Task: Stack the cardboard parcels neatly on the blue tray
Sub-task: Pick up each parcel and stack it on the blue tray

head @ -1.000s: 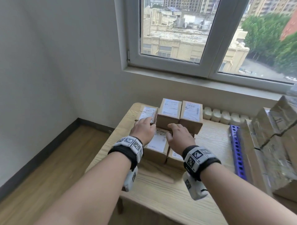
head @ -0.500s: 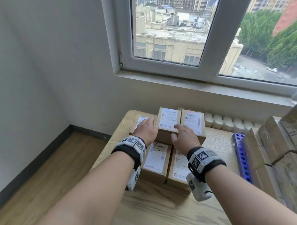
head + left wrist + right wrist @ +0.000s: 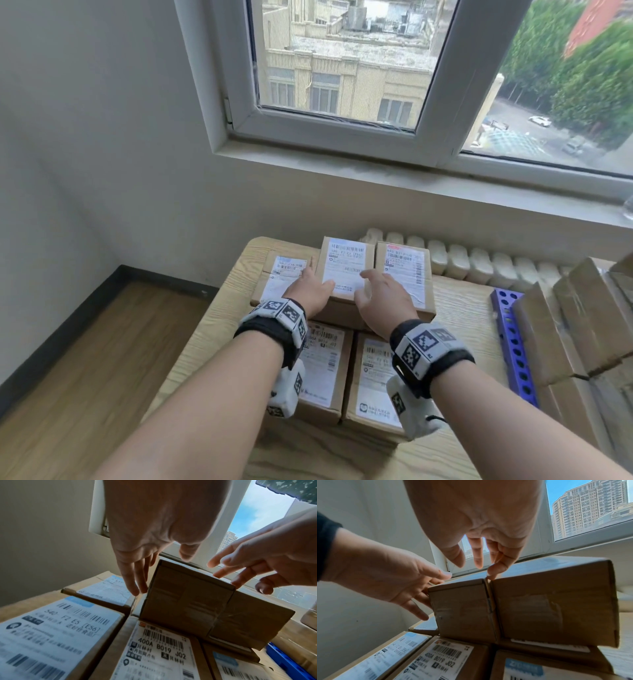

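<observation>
Several labelled cardboard parcels lie in two layers on the wooden table point(image 3: 455, 308). The upper middle parcel point(image 3: 344, 263) point(image 3: 187, 601) point(image 3: 462, 608) sits tight against the upper right parcel point(image 3: 406, 270) point(image 3: 553, 608). My left hand point(image 3: 310, 286) point(image 3: 142, 574) lays straight fingers along the middle parcel's left side, thumb over its top. My right hand point(image 3: 373, 291) point(image 3: 481, 561) hovers over its right top edge, one fingertip at the seam between the two upper parcels. Neither hand grips anything. The blue tray point(image 3: 510, 346) stands to the right.
A tall stack of larger cardboard boxes point(image 3: 565, 325) crowds the right side beside the blue tray. Lower parcels point(image 3: 322, 370) lie in front of my wrists. A radiator point(image 3: 479, 263) and the window wall run behind the table. Bare tabletop shows at the near edge.
Both hands have moved forward from the front lower parcels to the sides of the upper middle parcel. The head view has come closer and tilted.
</observation>
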### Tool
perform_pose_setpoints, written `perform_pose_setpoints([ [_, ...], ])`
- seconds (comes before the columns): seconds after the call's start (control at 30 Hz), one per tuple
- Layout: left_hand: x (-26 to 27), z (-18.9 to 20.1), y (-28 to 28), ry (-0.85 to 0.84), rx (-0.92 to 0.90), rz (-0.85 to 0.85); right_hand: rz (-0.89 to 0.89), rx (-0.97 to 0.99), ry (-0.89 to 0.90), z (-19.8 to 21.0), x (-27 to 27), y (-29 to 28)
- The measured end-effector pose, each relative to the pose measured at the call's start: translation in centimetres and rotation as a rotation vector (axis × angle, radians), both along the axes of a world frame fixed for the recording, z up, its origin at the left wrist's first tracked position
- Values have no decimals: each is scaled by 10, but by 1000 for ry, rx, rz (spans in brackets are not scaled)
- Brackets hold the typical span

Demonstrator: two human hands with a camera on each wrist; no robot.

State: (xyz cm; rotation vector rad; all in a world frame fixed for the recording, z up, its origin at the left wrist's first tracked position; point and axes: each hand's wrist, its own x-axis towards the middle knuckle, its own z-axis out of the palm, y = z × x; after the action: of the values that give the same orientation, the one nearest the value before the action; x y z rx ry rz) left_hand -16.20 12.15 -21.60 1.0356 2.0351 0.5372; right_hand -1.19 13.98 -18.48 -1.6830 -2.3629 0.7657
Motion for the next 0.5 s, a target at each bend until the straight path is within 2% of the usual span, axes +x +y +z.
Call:
perform_pose_setpoints([
  [0.17,-8,-16,9,-152,-13,45,-34,-8,60,-2,-3,5],
  [0.27,-10,-9,7,-207,-18,41,-48,-13,85,-2,-5,6],
  [0.5,-21,-5,0,-295,49,158,-56,-14,181,-2,-11,2],
])
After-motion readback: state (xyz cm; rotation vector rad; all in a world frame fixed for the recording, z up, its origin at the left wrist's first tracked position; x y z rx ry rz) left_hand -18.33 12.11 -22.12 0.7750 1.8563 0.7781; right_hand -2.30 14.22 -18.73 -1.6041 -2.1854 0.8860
